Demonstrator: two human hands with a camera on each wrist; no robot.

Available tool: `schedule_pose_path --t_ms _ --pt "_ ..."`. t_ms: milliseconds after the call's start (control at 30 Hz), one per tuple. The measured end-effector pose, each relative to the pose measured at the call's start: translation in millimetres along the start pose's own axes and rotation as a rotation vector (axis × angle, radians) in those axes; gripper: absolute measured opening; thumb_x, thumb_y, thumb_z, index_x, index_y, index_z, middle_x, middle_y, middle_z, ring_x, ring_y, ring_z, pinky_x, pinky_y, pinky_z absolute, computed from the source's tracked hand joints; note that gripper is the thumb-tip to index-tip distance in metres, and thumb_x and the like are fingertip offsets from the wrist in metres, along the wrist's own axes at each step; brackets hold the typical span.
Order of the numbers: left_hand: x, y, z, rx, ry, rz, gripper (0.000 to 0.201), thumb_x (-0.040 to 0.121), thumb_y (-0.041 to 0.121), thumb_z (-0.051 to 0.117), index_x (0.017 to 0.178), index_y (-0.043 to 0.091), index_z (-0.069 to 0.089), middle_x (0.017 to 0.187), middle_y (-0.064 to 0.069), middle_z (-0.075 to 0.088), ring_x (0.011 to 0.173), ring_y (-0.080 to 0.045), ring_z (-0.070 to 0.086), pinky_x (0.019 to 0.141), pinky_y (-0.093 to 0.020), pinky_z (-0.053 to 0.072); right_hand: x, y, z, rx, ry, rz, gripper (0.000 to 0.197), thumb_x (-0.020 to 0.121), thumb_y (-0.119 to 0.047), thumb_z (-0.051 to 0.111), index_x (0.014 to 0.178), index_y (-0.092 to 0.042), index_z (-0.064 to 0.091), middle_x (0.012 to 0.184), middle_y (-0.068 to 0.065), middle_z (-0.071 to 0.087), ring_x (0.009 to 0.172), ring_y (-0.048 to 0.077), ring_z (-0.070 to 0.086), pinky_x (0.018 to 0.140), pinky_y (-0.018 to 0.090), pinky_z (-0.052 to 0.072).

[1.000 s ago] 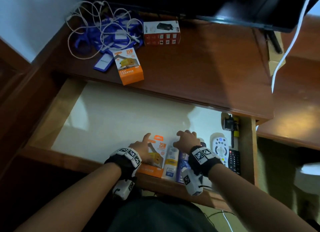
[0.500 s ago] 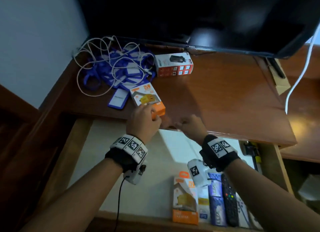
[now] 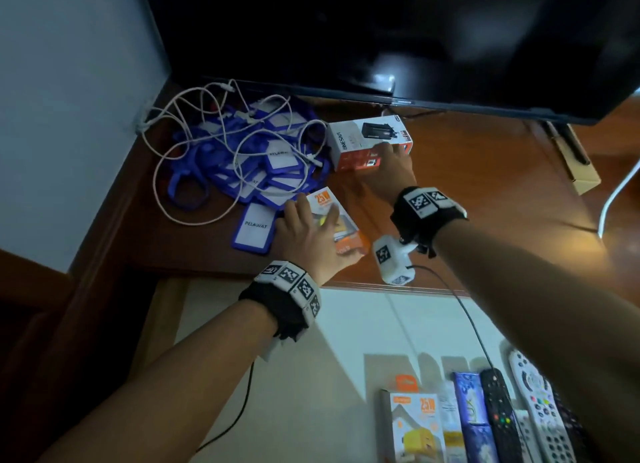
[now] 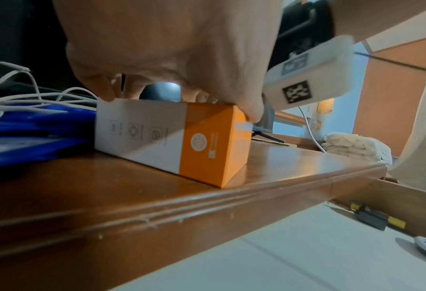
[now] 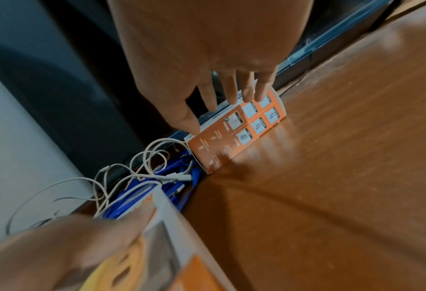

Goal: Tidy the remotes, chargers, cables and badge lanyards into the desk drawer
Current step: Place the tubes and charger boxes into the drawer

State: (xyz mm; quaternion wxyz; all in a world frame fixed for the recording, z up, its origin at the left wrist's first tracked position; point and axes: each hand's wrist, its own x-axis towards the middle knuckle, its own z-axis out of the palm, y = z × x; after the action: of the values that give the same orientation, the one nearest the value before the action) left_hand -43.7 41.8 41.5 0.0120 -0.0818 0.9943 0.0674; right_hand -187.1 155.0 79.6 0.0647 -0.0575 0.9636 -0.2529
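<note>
An orange-and-white 25W charger box (image 3: 323, 199) lies on the desk top near its front edge. My left hand (image 3: 311, 227) grips it, fingers over the top and thumb at the near orange end (image 4: 207, 147). Further back lies a white-and-orange charger box (image 3: 360, 137), and my right hand (image 3: 388, 161) touches its top with straight fingers (image 5: 232, 94). Left of both boxes is a heap of blue badge lanyards (image 3: 221, 172) tangled with white cables (image 3: 194, 223). The drawer (image 3: 294, 358) stands pulled out below, holding another charger box (image 3: 414, 424), a black remote (image 3: 498, 407) and a white remote (image 3: 540, 403).
A dark TV screen (image 3: 381, 30) overhangs the back of the desk, close above the white box. One blue badge holder (image 3: 254, 227) lies loose beside my left hand. At the far right are a cardboard strip (image 3: 575, 165) and a hanging white cable (image 3: 620, 189).
Both hands rose from the drawer to the desk top. The left one settled on the orange box; the right one moved on to the white box at the back.
</note>
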Motion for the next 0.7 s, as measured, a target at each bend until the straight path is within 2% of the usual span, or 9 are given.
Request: schedule_pose_path --t_ms 100,200,333,467,533,600,667,700 --pt "2.7 0.9 1.2 -0.019 -0.075 -0.016 0.097 0.067 0.088 0.035 0.146 0.033 0.022 0.152 -0.022 0.012 0.136 -0.043 0.013 0.105 -0.052 0.024 17.2 -7.9 5.3 -0.108 0.012 -0.069 0.071 0.083 -0.041 0.064 0.144 -0.021 0.033 0.154 0.005 0.024 0.139 0.03 0.024 0.112 0.049 0.028" --pt "3.5 0.8 0.1 -0.049 -0.096 -0.018 0.097 0.069 0.088 0.034 0.147 0.033 0.018 0.154 -0.021 0.007 0.139 -0.043 0.006 0.109 -0.053 0.019 24.2 -7.3 8.3 -0.213 -0.084 -0.13 0.077 0.083 -0.042 0.063 0.148 -0.025 0.025 0.16 0.001 0.011 0.145 0.031 0.011 0.114 0.057 0.02" --pt "3.7 0.2 -3.4 -0.035 -0.108 -0.002 0.097 0.069 0.088 0.034 0.147 0.032 0.018 0.154 -0.023 0.007 0.14 -0.044 0.006 0.109 -0.053 0.02 20.8 8.2 6.4 -0.26 -0.177 -0.148 0.074 0.085 -0.029 0.064 0.146 -0.034 0.023 0.16 -0.004 0.009 0.146 0.03 0.005 0.112 0.061 0.015" --pt "1.8 1.4 -4.7 -0.041 -0.076 0.043 0.093 0.071 0.085 0.037 0.146 0.032 0.023 0.153 -0.022 0.012 0.138 -0.044 0.013 0.105 -0.053 0.029 5.8 32.4 -2.8 -0.29 -0.127 -0.173 0.063 0.087 -0.035 0.06 0.143 -0.037 0.031 0.159 -0.006 0.016 0.146 0.027 0.011 0.112 0.06 0.017" --pt "0.0 7.2 -3.0 -0.083 -0.045 0.116 0.084 0.074 0.081 0.036 0.141 0.031 0.038 0.148 -0.023 0.025 0.132 -0.043 0.027 0.096 -0.052 0.038 -2.3 43.9 -10.2 -0.272 -0.104 -0.124 0.058 0.088 -0.038 0.059 0.141 -0.033 0.036 0.158 -0.004 0.02 0.145 0.026 0.015 0.112 0.056 0.02" --pt "-0.1 16.0 -2.2 -0.218 0.005 0.205 0.076 0.08 0.072 0.037 0.134 0.02 0.051 0.141 -0.022 0.038 0.123 -0.042 0.039 0.091 -0.052 0.045 -12.1 51.9 -16.9 -0.191 -0.019 -0.079 0.052 0.088 -0.034 0.058 0.138 -0.026 0.043 0.155 0.0 0.029 0.142 0.025 0.024 0.112 0.052 0.027" --pt "4.9 21.8 -3.5 -0.41 -0.024 0.199 0.065 0.089 0.057 0.047 0.14 0.017 0.044 0.148 -0.016 0.028 0.13 -0.035 0.035 0.098 -0.047 0.043 -27.8 53.5 -19.9 -0.036 0.128 -0.064 0.043 0.087 -0.029 0.056 0.128 -0.019 0.052 0.144 0.003 0.043 0.132 0.026 0.039 0.106 0.048 0.037" --pt "9.5 24.0 -4.3 -0.513 -0.069 0.167 0.06 0.092 0.047 0.051 0.142 0.018 0.038 0.152 -0.01 0.02 0.133 -0.028 0.033 0.1 -0.04 0.041 -38.3 53.8 -19.8 0.048 0.174 -0.045 0.038 0.087 -0.029 0.055 0.123 -0.018 0.056 0.137 0.004 0.049 0.126 0.026 0.045 0.102 0.046 0.041"
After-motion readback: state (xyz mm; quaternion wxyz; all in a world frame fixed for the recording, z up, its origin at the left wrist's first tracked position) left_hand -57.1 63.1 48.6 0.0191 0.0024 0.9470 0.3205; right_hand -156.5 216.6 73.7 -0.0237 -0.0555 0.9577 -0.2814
